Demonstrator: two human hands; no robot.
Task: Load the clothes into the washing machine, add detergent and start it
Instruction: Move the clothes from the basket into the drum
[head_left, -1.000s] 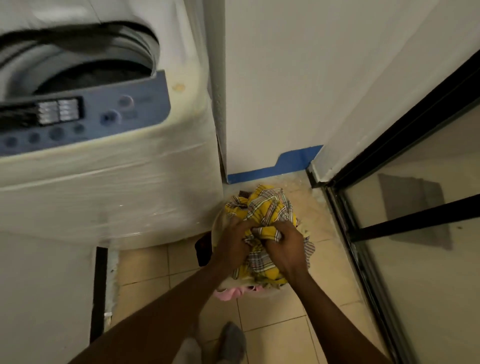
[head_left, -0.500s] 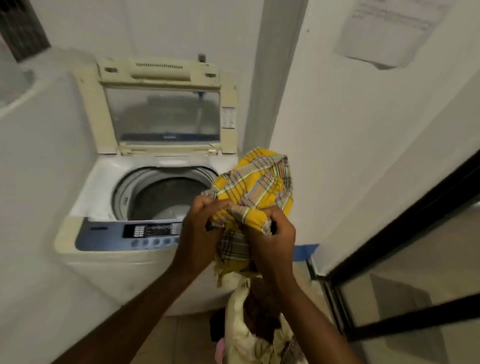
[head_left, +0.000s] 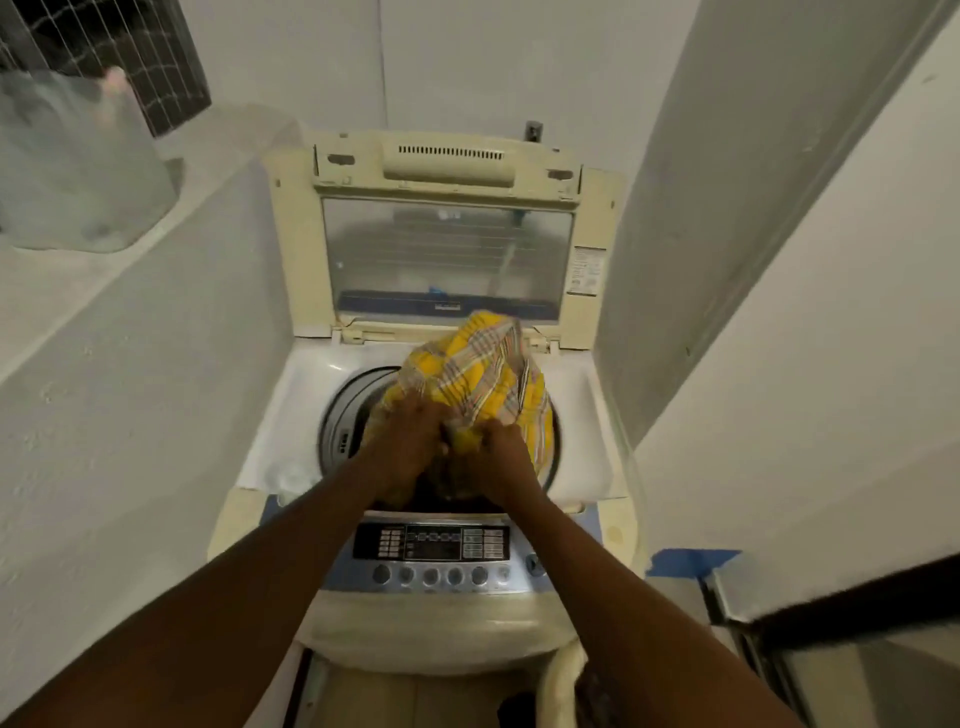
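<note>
A top-loading washing machine (head_left: 291, 415) stands in front of me with its lid (head_left: 447, 249) raised upright against the back wall. A bundle of yellow plaid cloth (head_left: 478, 374) hangs over the round drum opening (head_left: 343, 410). My left hand (head_left: 408, 441) grips the bundle's lower left side and my right hand (head_left: 498, 457) grips its lower right. Both hands are over the drum mouth, just behind the blue control panel (head_left: 431, 561). The drum's inside is mostly hidden by the cloth and my hands.
White walls close in on both sides. A ledge at the left holds a clear plastic bag (head_left: 78, 161). The cream rim of a laundry basket (head_left: 561, 680) is on the floor at the bottom right. A dark-framed glass door (head_left: 857, 623) stands at the right.
Both hands lifted the plaid bundle from the basket on the floor up and forward, and it is now over the drum opening. My view rose from the floor to the machine's top.
</note>
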